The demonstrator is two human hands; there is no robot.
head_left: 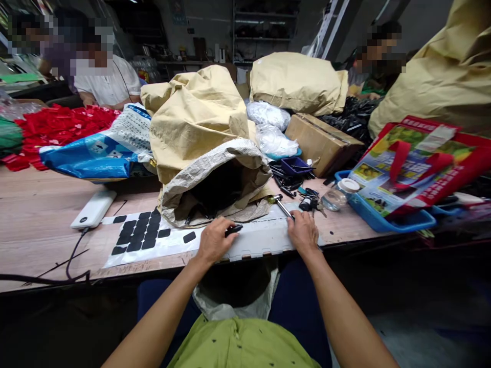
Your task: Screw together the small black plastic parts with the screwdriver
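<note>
My left hand (215, 239) is closed on a small black part (233, 230) that sticks out to the right of its fingers, over the white board (261, 238) at the table's front edge. In my right hand (304, 231) is the near end of a metal rod (283, 206), its far end pointing up and left toward a small brass-coloured piece. Between and beyond the hands lies a large sack (174, 204) with its dark mouth facing me. Black rounded squares (142, 230) on a white sheet lie left of my left hand.
A white power bank (93, 209) with a cable lies at left. On the right are a clear jar (337, 197), keys, a blue tray (383, 220) and a red bag (414, 166). An open sack (268, 294) hangs between my legs. People sit across the table.
</note>
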